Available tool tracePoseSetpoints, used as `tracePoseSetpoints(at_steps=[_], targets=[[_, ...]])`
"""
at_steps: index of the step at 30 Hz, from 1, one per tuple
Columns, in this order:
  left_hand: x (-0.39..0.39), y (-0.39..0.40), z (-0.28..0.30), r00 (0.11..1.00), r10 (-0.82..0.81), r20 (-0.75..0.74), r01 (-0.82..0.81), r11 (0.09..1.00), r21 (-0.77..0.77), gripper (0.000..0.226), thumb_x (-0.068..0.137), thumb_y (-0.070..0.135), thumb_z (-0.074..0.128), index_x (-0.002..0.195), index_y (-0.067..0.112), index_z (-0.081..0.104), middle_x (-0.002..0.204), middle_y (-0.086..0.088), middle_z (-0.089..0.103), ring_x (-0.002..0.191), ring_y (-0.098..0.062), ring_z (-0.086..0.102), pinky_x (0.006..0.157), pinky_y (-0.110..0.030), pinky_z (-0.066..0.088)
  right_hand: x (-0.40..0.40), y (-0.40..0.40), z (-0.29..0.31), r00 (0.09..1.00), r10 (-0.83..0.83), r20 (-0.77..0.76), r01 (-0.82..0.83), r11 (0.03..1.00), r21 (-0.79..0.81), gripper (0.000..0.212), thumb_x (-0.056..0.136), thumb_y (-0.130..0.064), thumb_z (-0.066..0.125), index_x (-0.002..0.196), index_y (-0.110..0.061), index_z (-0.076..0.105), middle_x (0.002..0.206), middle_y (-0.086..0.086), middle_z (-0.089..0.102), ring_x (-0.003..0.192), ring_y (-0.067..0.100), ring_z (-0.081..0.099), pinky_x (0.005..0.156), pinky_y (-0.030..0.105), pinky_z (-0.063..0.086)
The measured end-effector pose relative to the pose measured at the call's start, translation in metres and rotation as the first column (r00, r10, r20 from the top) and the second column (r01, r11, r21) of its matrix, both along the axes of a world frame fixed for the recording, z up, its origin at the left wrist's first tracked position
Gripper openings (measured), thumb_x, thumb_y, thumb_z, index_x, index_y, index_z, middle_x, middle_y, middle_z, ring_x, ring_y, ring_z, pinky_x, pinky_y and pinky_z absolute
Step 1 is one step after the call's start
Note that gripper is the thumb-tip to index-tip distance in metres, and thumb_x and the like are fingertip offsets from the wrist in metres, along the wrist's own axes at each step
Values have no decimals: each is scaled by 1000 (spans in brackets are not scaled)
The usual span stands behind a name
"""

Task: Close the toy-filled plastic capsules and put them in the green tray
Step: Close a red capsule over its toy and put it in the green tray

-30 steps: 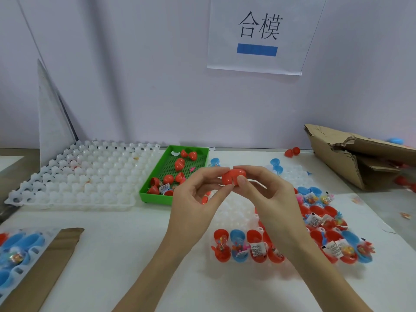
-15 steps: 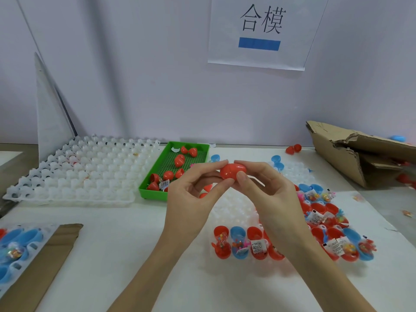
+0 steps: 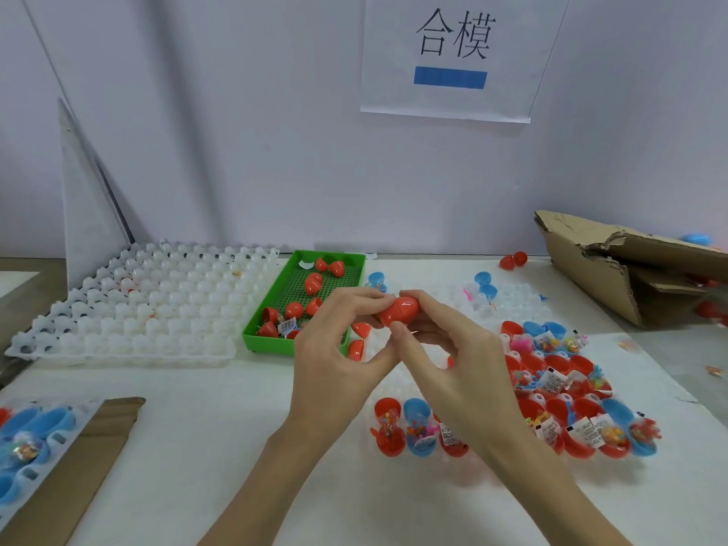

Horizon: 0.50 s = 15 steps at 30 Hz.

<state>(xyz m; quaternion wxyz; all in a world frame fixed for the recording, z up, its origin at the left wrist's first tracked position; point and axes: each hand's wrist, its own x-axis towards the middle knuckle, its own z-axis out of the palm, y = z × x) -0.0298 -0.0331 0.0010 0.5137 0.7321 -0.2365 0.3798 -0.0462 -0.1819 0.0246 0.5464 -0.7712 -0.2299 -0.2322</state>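
Both hands pinch one red capsule (image 3: 400, 310) in mid-air above the table; its two halves look pushed together. My left hand (image 3: 335, 348) grips its left end and my right hand (image 3: 445, 348) its right end. Just behind and to the left lies the green tray (image 3: 263, 328), holding several closed red capsules (image 3: 313, 283). On a clear holder tray (image 3: 508, 293) at the right stand several open red and blue capsules (image 3: 551, 382) filled with toys and paper tags. A row of three open capsules (image 3: 417, 425) sits nearest me, partly behind my right wrist.
A white empty holder tray (image 3: 130, 309) lies at the left, with a white board (image 3: 84, 199) leaning on the wall behind it. A torn cardboard box (image 3: 614, 262) is at the far right. Blue capsules on cardboard (image 3: 35, 443) sit at the near left edge.
The hands stayed at the same spot, fingers shifting slightly on the red capsule, which now shows more between the fingertips. The view dipped a little.
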Motion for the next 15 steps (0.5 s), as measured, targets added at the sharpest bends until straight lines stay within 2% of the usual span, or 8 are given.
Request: tracePoseSetpoints(at_steps=[2, 5, 9, 12, 15], targets=[[0, 1, -1, 1000, 10, 22, -11, 998, 54, 34, 83, 14, 86, 112, 2, 75, 113, -3, 72, 111, -16, 69, 94, -31, 58, -1, 1, 2, 1000, -22, 4, 22, 1000, -1, 27, 90, -24, 75, 113, -36, 67, 96, -23, 72, 92, 0, 71, 79, 8, 53], [-1, -1, -3, 997, 45, 55, -51, 993, 109, 33, 81, 7, 87, 112, 1, 76, 112, -6, 72, 110, -15, 69, 98, -27, 54, -2, 0, 2, 997, -61, -38, 61, 998, 11, 22, 86, -29, 79, 106, -23, 73, 90, -17, 75, 86, 4, 73, 76, 11, 55], [-3, -6, -6, 989, 100, 113, -115, 984, 137, 33, 79, 4, 88, 110, 0, 76, 104, -8, 72, 100, -11, 68, 93, -19, 53, -3, 0, 1, 990, -134, -50, 133, 991, -26, 21, 87, -30, 78, 106, -22, 75, 89, -17, 75, 85, 0, 72, 75, 10, 55], [-3, -6, -6, 988, 99, 120, -115, 983, 141, 33, 80, 3, 88, 110, -1, 77, 103, -9, 71, 99, -12, 67, 92, -19, 54, -3, 1, 0, 987, -153, -54, 152, 988, -29, 18, 88, -25, 78, 105, -20, 74, 90, -15, 75, 85, 0, 72, 75, 11, 55], [-4, -6, -7, 988, 101, 117, -117, 983, 143, 33, 79, 0, 88, 110, -2, 77, 104, -9, 72, 100, -13, 69, 93, -20, 54, -3, -1, 1, 985, -158, -67, 157, 987, -23, 17, 86, -21, 81, 101, -23, 73, 85, -20, 72, 82, -2, 71, 72, 7, 53]])
